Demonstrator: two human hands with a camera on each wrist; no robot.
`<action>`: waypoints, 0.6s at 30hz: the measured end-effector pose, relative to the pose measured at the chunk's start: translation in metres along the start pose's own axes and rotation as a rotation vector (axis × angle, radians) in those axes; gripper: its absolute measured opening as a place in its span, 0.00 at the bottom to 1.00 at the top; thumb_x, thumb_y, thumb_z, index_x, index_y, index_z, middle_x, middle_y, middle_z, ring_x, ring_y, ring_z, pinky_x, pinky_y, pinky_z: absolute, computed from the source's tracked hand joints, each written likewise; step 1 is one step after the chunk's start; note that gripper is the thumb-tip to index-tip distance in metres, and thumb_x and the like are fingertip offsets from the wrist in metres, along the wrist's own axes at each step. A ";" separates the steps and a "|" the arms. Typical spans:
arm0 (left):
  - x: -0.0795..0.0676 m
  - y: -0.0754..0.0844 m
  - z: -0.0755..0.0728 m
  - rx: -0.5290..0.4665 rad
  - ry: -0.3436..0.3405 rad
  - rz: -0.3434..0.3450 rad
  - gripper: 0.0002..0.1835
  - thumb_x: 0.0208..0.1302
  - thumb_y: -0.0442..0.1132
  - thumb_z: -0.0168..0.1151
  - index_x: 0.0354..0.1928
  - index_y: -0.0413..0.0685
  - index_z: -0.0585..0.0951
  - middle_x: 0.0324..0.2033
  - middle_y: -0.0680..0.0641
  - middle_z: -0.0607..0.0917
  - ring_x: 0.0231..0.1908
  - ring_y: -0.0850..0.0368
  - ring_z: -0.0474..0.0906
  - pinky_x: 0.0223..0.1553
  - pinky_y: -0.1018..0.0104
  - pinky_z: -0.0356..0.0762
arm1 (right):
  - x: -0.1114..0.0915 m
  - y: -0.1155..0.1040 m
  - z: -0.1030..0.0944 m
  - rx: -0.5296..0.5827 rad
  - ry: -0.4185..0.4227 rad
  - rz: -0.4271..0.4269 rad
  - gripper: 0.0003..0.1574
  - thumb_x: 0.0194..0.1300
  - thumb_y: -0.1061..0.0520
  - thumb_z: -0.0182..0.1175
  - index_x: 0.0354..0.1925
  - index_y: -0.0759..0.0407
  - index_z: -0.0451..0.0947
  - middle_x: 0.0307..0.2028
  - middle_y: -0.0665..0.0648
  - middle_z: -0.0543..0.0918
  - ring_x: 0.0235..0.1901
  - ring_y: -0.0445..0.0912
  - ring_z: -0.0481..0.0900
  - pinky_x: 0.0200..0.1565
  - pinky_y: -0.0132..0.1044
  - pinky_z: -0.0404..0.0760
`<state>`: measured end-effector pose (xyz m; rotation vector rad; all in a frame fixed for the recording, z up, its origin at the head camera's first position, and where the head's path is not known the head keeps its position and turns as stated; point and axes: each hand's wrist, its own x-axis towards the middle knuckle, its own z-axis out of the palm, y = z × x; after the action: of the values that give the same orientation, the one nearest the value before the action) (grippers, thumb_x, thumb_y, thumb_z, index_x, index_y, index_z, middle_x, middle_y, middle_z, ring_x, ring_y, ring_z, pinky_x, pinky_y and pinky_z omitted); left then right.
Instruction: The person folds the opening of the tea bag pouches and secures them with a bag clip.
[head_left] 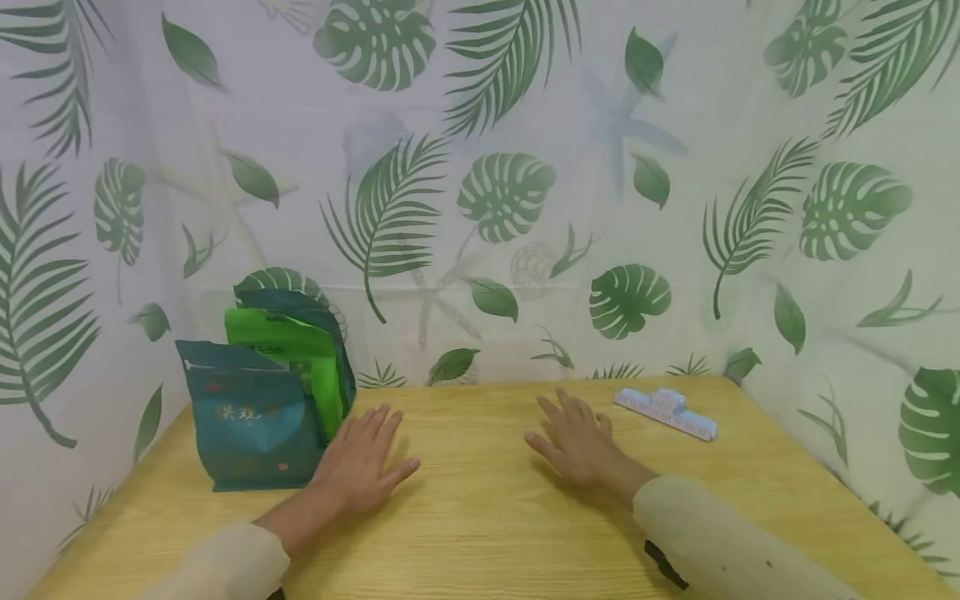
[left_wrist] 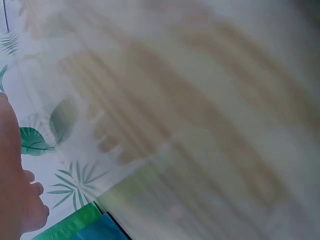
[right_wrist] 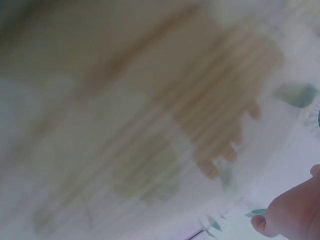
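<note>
Leaf-printed cloth [head_left: 487, 192] covers the walls behind and beside a pale wood-grain worktop [head_left: 472, 517]. Both forearms come in from the near edge, angled inward, in light sleeves, with part of a dark band [head_left: 663, 565] showing below the right cuff. Held palm down, the left hand [head_left: 358, 468] points away from the body, its fingers extended and lying near one another, the thumb set apart toward the middle. Opposite it, the right hand [head_left: 579, 442] slants forward and inward, its fingers spread and the thumb reaching left; neither hand grips anything, and whether either rests on the wood I cannot tell. Just beside the left hand stand a teal pouch [head_left: 251, 425], a bright green pouch [head_left: 315, 354] behind it and a dark teal pouch [head_left: 311, 308] at the rear, all upright and overlapping. Beyond the right hand and to its right, a pale sealing clip [head_left: 666, 413] lies slantwise, apart from the fingers. Both wrist views are largely blurred, each showing part of a hand at its outer edge.
</note>
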<state>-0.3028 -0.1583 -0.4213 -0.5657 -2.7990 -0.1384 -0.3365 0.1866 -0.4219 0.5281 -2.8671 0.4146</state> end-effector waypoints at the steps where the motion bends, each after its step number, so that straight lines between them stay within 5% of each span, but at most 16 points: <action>1: -0.001 -0.001 0.000 0.010 0.004 0.004 0.42 0.65 0.68 0.44 0.72 0.47 0.56 0.71 0.42 0.56 0.70 0.43 0.52 0.67 0.43 0.47 | 0.000 -0.001 0.000 0.005 0.000 0.001 0.47 0.67 0.26 0.37 0.73 0.50 0.50 0.73 0.63 0.46 0.69 0.64 0.49 0.58 0.72 0.48; 10: -0.009 -0.002 -0.007 0.052 0.045 0.002 0.43 0.64 0.68 0.45 0.71 0.46 0.57 0.69 0.40 0.61 0.69 0.42 0.55 0.67 0.41 0.46 | 0.001 -0.012 0.003 0.036 0.012 -0.005 0.47 0.67 0.28 0.40 0.73 0.53 0.50 0.73 0.63 0.45 0.69 0.63 0.47 0.58 0.71 0.47; 18: -0.009 -0.009 -0.007 0.172 0.120 0.082 0.42 0.63 0.68 0.47 0.71 0.48 0.60 0.68 0.41 0.64 0.67 0.43 0.59 0.67 0.43 0.47 | 0.010 -0.024 0.005 0.020 0.049 -0.054 0.47 0.67 0.29 0.43 0.73 0.51 0.48 0.72 0.60 0.52 0.68 0.59 0.53 0.57 0.65 0.55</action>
<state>-0.2965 -0.1709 -0.4180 -0.6082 -2.6343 0.0826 -0.3369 0.1606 -0.4182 0.5897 -2.7979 0.4412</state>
